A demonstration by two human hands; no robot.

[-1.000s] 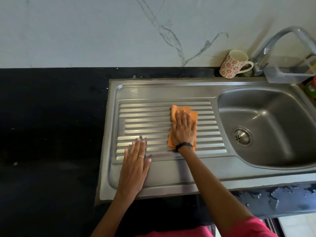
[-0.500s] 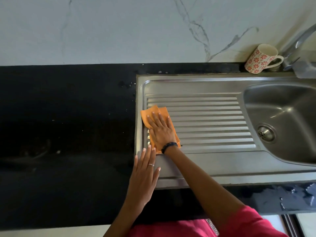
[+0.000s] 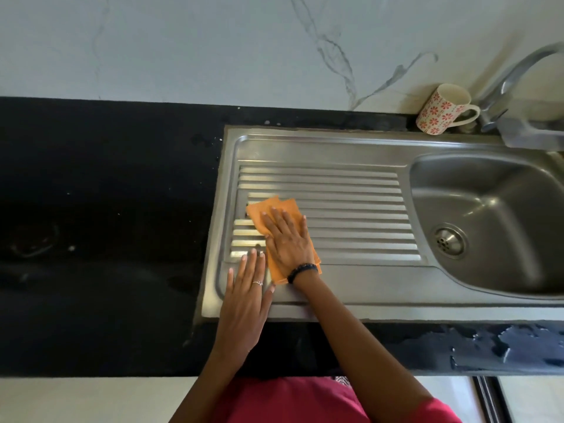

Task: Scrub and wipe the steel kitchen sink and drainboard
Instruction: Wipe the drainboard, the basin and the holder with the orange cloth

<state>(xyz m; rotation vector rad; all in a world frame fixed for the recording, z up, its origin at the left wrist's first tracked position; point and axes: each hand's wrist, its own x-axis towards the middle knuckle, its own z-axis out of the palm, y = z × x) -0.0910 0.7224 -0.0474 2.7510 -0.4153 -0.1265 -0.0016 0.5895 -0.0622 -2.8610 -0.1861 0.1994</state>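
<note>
Right hand (image 3: 288,242) flat on an orange cloth (image 3: 276,270), fingers (image 3: 268,222) straight and spread, pressing it onto the ribbed steel drainboard (image 3: 351,209) at centre frame, near the ribs' left end. Left hand (image 3: 245,297) just beside it at lower centre, fingers straight and together, palm down on the drainboard's smooth front border, holding nothing. Sink bowl (image 3: 494,227) at right of frame. Patterned mug (image 3: 442,109) and tap (image 3: 512,77) at upper right, on the black table (image 3: 106,209).
</note>
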